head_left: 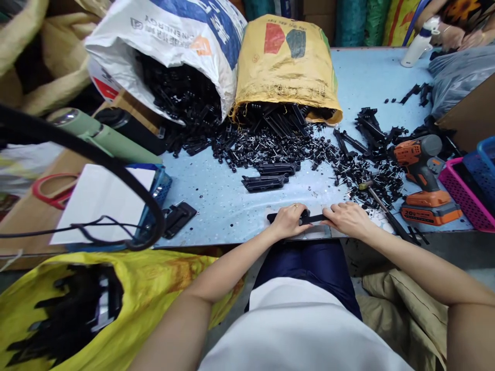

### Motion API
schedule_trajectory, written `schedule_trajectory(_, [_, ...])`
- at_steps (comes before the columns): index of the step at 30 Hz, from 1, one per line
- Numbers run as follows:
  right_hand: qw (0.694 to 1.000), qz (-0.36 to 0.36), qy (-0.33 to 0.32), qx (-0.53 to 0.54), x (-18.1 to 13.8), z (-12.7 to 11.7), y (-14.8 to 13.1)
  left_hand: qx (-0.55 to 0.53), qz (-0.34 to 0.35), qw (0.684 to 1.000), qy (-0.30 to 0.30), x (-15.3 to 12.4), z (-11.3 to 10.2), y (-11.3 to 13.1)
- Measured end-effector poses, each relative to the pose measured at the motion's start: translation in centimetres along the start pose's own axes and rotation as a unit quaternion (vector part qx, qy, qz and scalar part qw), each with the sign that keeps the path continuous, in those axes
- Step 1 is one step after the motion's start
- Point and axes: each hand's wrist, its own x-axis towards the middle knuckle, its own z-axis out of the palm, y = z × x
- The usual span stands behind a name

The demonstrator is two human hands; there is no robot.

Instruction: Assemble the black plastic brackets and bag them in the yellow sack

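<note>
One long black part lies at the near edge of the table, the left hand and right hand both closed on it, seemingly unfinished. Two similar pieces rest beyond; many loose pins remain unused.

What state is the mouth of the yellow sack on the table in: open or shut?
Open: the yellow sack has its mouth gaping toward the near edge, and long black parts show in the opening.
</note>
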Motion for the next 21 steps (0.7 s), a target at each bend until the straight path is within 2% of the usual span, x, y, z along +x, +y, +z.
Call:
schedule_trajectory(4, [1.000,0.024,-0.001,0.004,0.3,0.1,-0.1,-0.004,-0.033,0.999,0.000,0.2,-0.1,0.0])
schedule_trajectory(9, [0.998,0.010,-0.033,0.046,0.0,2.2,1.4,0.011,-0.019,0.997,-0.078,1.7,-0.6,0.7])
schedule_trajectory(12, [0.996,0.043,-0.019,0.070,0.0,3.5,3.5,0.015,0.018,0.997,-0.067,5.6,-0.5,1.9])
schedule_trajectory(14, [0.992,0.111,0.005,0.053,0.3,3.9,4.9,0.015,0.013,0.999,-0.044,9.2,-0.1,3.1])
schedule_trajectory(17, [0.977,0.214,0.018,0.014,1.5,3.8,6.5,0.011,0.005,0.998,-0.060,14.0,0.6,4.8])
schedule_trajectory(19, [0.973,0.231,0.009,0.006,2.6,3.8,7.2,0.001,0.000,0.998,-0.063,15.6,0.7,5.4])
schedule_trajectory(21, [0.976,0.217,-0.008,0.010,3.4,3.9,7.7,-0.002,-0.008,0.998,-0.055,15.3,0.3,5.2])
